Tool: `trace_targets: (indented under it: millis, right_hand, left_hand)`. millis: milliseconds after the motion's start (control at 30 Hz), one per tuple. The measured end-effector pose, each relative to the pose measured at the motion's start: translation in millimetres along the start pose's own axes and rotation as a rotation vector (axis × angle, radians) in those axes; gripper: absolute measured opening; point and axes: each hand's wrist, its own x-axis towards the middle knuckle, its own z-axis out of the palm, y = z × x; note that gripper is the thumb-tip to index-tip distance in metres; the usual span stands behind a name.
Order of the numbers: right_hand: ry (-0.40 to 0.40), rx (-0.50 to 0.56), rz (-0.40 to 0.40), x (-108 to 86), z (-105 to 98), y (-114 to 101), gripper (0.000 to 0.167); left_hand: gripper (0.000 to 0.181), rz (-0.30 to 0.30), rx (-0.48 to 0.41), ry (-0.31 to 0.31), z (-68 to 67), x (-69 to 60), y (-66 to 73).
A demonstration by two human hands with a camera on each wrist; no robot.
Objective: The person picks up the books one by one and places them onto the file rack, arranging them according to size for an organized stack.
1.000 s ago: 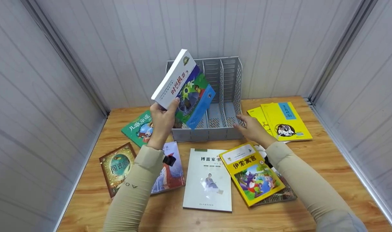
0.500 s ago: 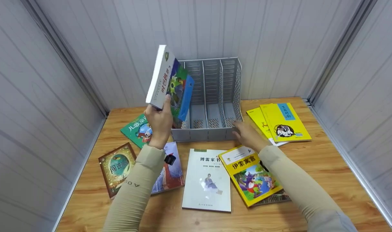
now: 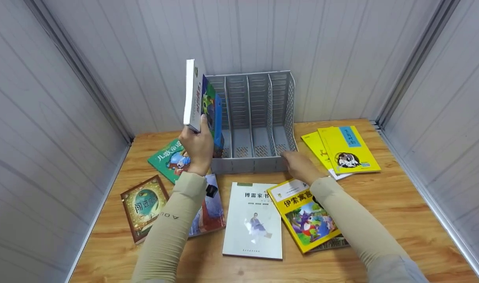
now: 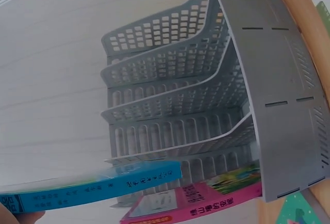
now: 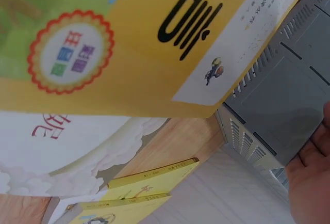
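Note:
My left hand (image 3: 198, 151) grips a thick book (image 3: 212, 106) by its lower end and holds it upright above the left side of a grey book rack (image 3: 247, 165). Its blue spine shows in the left wrist view, over the leftmost compartment. A pink-spined book (image 4: 221, 203) leans inside that compartment; the held book mostly hides it in the head view. At the rack's front right corner, my right hand (image 3: 302, 167) holds the front edge, with the fingers (image 5: 312, 154) bent against it in the right wrist view.
Around the rack lie a green book (image 3: 170, 161), a brown book (image 3: 145, 204), a purple-and-red book (image 3: 214, 212), a white book (image 3: 252, 232), a yellow fable book (image 3: 308, 220) overlapping others, and yellow books (image 3: 347, 149) at right. Panel walls enclose the table (image 3: 400, 220).
My left hand has carried the book leftward and turned it from slanted to nearly upright, spine away. My right hand has shifted slightly left and down along the rack's front corner.

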Motion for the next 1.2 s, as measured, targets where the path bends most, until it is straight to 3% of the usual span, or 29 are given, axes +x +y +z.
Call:
trace_targets:
  millis: [167,300,533,800,933,1200]
  right_hand:
    - [0.012,0.017,0.024,0.6,3,0,0.048]
    - [0.024,0.025,0.056,-0.2,3,-1,0.049]
    - [0.05,-0.057,0.011,6.2,7,2,0.047]
    - [0.04,-0.018,0.045,6.8,4,1,0.046]
    - [0.039,-0.014,0.053,7.3,3,1,0.047]
    - [0.032,-0.04,0.057,7.4,5,1,0.045]
  left_hand:
    - [0.031,0.039,0.079,0.007,6.2,2.9,-15.9]
    - [0.03,0.076,0.105,-0.041,9.3,2.1,-29.9]
    - [0.024,0.137,0.201,-0.056,15.0,-1.9,-48.0]
    - [0.022,0.177,0.28,-0.118,17.3,-10.6,-73.6]
    - [0.024,0.171,0.285,-0.16,17.7,-17.2,-83.5]
    - [0.022,0.104,0.365,-0.205,21.1,-28.2,-95.0]
